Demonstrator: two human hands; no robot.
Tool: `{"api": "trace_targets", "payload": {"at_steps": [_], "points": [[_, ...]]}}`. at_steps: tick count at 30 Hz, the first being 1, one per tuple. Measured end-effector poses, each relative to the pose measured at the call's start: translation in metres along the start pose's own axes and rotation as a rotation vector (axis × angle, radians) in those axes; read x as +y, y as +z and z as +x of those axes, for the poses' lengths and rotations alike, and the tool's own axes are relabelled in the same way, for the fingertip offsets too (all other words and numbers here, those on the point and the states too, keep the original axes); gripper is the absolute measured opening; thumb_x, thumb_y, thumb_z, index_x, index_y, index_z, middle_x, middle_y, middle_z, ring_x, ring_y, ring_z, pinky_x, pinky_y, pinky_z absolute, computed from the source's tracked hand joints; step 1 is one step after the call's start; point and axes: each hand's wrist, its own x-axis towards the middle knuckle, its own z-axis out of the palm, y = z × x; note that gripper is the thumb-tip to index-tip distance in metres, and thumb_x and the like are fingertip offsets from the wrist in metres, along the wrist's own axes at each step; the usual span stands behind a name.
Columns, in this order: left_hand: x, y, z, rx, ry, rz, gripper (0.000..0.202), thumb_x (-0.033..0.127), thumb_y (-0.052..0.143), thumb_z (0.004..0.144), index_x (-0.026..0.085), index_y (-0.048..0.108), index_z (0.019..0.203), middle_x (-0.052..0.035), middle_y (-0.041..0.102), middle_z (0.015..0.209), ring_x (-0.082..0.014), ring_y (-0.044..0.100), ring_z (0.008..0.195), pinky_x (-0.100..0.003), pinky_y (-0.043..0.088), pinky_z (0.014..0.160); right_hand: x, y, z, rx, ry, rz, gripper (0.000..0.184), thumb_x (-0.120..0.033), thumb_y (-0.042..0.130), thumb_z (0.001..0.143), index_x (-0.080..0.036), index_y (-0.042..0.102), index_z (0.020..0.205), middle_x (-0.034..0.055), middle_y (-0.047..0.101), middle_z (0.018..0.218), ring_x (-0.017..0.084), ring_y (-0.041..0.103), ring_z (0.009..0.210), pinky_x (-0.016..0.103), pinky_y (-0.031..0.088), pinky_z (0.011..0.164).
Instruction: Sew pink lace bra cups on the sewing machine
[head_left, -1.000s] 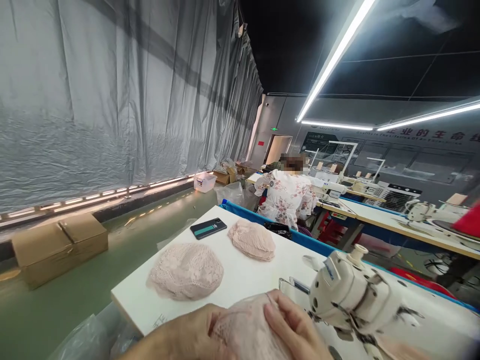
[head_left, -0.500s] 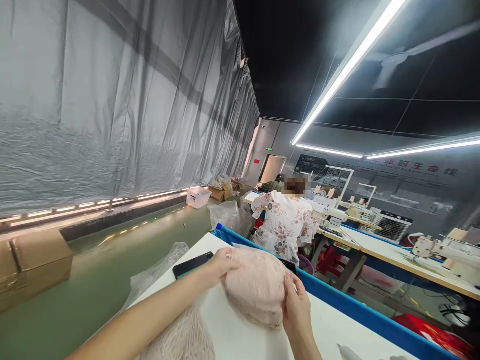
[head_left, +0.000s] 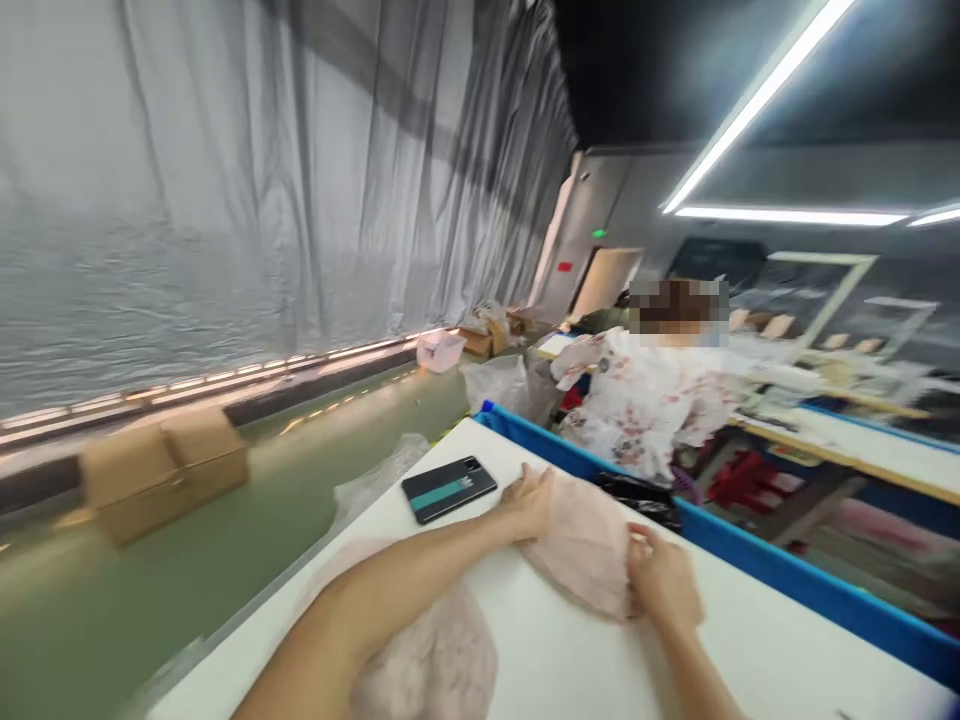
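A pale pink piece of thin fabric (head_left: 581, 545), rounded like a cap, rests on or just over the white table (head_left: 559, 655). My left hand (head_left: 531, 505) is closed on its left edge. The fingers of my right hand (head_left: 664, 575) pinch its right edge. Motion blurs both hands a little. Nearer to me, partly under my left forearm, lies a heap of similar pale pink fabric (head_left: 442, 655). A dark phone with a teal stripe (head_left: 448, 490) lies on the table left of my left hand.
A blue fabric trough (head_left: 742, 530) runs along the table's far edge, with black plastic (head_left: 637, 495) in it. Beyond sits a person in a floral top (head_left: 645, 400). Cardboard boxes (head_left: 169, 465), a clear plastic bag (head_left: 499, 385) and a white bin (head_left: 440, 350) stand at left.
The view has swung and tilted downward. The fabric between my hands has come down toward the tabletop and looks flatter. The phone now shows whole.
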Motion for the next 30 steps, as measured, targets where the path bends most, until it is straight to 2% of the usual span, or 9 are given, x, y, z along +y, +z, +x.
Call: {"api": "trace_targets", "payload": {"at_steps": [1, 3, 5, 8, 13, 17, 21, 27, 30], "points": [[0.004, -0.006, -0.006, 0.027, -0.003, 0.061, 0.036, 0.033, 0.051, 0.095, 0.01, 0.053, 0.122, -0.0063, 0.05, 0.126, -0.0307, 0.053, 0.11, -0.045, 0.045, 0.092, -0.004, -0.002, -0.008, 0.049, 0.005, -0.008, 0.025, -0.032, 0.053, 0.091, -0.021, 0.057, 0.113, 0.0076, 0.055, 0.121, 0.022, 0.056, 0.102, 0.043, 0.046, 0.086], [0.011, -0.021, -0.024, 0.058, 0.02, 0.167, 0.037, 0.029, 0.058, 0.091, 0.018, 0.051, 0.125, -0.0096, 0.046, 0.132, -0.0281, 0.049, 0.117, -0.049, 0.043, 0.096, -0.014, -0.007, -0.031, 0.102, -0.085, 0.02, 0.038, -0.033, 0.035, 0.093, -0.019, 0.049, 0.125, 0.0167, 0.041, 0.136, 0.029, 0.052, 0.107, 0.05, 0.041, 0.088], [0.015, -0.041, -0.053, 0.02, 0.08, 0.238, 0.034, 0.019, 0.057, 0.088, 0.01, 0.055, 0.121, -0.0083, 0.047, 0.128, -0.0337, 0.046, 0.118, -0.047, 0.036, 0.099, -0.021, -0.012, -0.066, -0.071, -0.326, 0.11, 0.044, -0.041, 0.035, 0.086, -0.016, 0.055, 0.117, 0.015, 0.056, 0.117, 0.025, 0.058, 0.088, 0.041, 0.044, 0.081], [0.008, -0.068, -0.112, -0.124, 0.188, 0.286, 0.021, 0.007, 0.06, 0.077, 0.015, 0.068, 0.095, -0.0045, 0.06, 0.1, -0.0275, 0.054, 0.104, -0.036, 0.037, 0.094, -0.024, -0.011, -0.125, -0.456, -0.636, 0.204, 0.043, -0.059, 0.049, 0.073, -0.024, 0.064, 0.093, 0.0044, 0.067, 0.091, 0.017, 0.056, 0.06, 0.031, 0.046, 0.058], [-0.025, -0.08, -0.184, -0.247, 0.246, 0.28, 0.01, 0.017, 0.07, 0.065, 0.019, 0.063, 0.072, -0.0003, 0.054, 0.072, -0.0224, 0.055, 0.078, -0.032, 0.04, 0.077, -0.027, 0.005, -0.176, -0.583, -0.677, 0.19, 0.021, -0.044, 0.056, 0.074, -0.024, 0.057, 0.068, -0.0028, 0.061, 0.063, 0.013, 0.048, 0.05, 0.026, 0.036, 0.051], [-0.035, -0.071, -0.195, -0.138, 0.211, 0.194, 0.008, 0.01, 0.053, 0.067, 0.018, 0.054, 0.064, -0.0018, 0.052, 0.071, -0.022, 0.051, 0.079, -0.033, 0.035, 0.08, -0.034, 0.002, -0.179, -0.539, -0.648, 0.233, 0.029, -0.044, 0.053, 0.077, -0.024, 0.044, 0.058, -0.0051, 0.045, 0.05, 0.013, 0.037, 0.05, 0.026, 0.028, 0.049], [-0.037, -0.072, -0.19, -0.075, 0.161, 0.005, 0.009, 0.01, 0.053, 0.063, 0.018, 0.049, 0.06, -0.0002, 0.051, 0.066, -0.0186, 0.048, 0.072, -0.03, 0.034, 0.074, -0.033, -0.002, -0.184, -0.558, -0.573, 0.357, 0.038, -0.054, 0.038, 0.086, -0.023, 0.045, 0.066, -0.0053, 0.049, 0.057, 0.01, 0.041, 0.046, 0.025, 0.033, 0.049], [-0.044, -0.079, -0.19, -0.036, 0.025, -0.463, 0.013, 0.027, 0.058, 0.074, 0.017, 0.051, 0.074, 0.0031, 0.049, 0.059, -0.012, 0.046, 0.056, -0.024, 0.033, 0.056, -0.026, 0.011, -0.201, -0.6, -0.482, 0.404, 0.049, -0.061, 0.025, 0.088, -0.021, 0.048, 0.073, -0.0047, 0.054, 0.059, 0.006, 0.031, 0.033, 0.023, 0.024, 0.039], [-0.044, -0.08, -0.193, 0.006, 0.006, -0.702, 0.029, 0.038, 0.069, 0.068, 0.016, 0.051, 0.076, 0.0023, 0.052, 0.066, -0.0103, 0.048, 0.061, -0.022, 0.035, 0.06, -0.027, 0.014, -0.2, -0.546, -0.504, 0.376, 0.043, -0.063, 0.032, 0.086, -0.024, 0.047, 0.079, -0.0055, 0.054, 0.056, 0.011, 0.042, 0.04, 0.025, 0.033, 0.046]]}}
